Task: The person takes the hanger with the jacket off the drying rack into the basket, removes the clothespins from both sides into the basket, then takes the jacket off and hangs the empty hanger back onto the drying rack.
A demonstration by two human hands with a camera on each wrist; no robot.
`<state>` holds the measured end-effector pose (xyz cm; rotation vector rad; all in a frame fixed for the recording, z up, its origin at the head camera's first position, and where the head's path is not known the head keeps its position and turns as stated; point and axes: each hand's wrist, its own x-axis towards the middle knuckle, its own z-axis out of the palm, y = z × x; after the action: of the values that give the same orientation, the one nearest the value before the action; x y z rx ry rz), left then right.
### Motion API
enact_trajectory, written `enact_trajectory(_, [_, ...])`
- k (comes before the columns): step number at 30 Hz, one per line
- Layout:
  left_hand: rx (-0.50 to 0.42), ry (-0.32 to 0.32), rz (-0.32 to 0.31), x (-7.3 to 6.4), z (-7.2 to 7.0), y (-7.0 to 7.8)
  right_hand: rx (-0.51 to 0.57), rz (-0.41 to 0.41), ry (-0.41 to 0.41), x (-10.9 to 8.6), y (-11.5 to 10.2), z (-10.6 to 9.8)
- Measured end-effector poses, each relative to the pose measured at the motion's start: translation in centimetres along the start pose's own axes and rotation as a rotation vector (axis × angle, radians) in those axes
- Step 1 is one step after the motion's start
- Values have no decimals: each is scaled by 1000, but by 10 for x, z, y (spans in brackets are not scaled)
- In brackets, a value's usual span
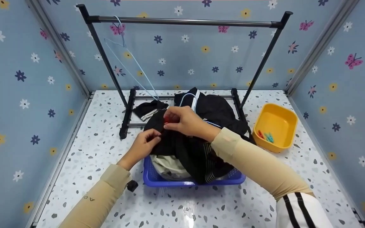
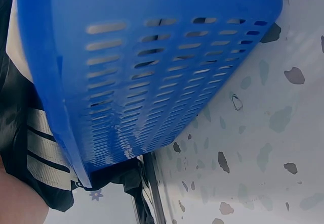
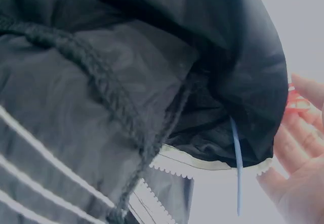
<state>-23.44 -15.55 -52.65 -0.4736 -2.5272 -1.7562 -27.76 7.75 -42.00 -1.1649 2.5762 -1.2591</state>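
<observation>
A black jacket with a zipper and pale stripes is bunched over a blue basket. My left hand pinches the jacket's left edge between thumb and fingers. Just above and to the right, my right hand pinches a red clothespin against the black cloth. A light-blue hanger pokes out of the jacket, and its hook shows at the top of the pile in the head view. The left wrist view mostly shows the basket's slotted side.
Behind the basket stands a black clothes rack with a light-blue hanger on its bar. To the right, a yellow basin holds red and teal clothespins. Pale cloth lies in the basket. A small black object is on the floor.
</observation>
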Motion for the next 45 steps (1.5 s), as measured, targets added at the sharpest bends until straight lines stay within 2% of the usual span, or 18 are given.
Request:
enact_trajectory(6, [15, -2, -6, 0, 0, -2, 22, 44, 49, -5, -3, -10])
enact_trajectory(14, [25, 1, -12, 0, 1, -2, 63, 44, 136, -11, -3, -25])
enact_trajectory(19, [27, -2, -14, 1, 1, -2, 45, 53, 168, -15, -2, -36])
enact_trajectory(39, [13, -7, -23, 1, 3, -3, 30, 173, 258, -44, 24, -71])
enact_trajectory(45, [14, -3, -22, 1, 2, -3, -15, 197, 304, -56, 35, -83])
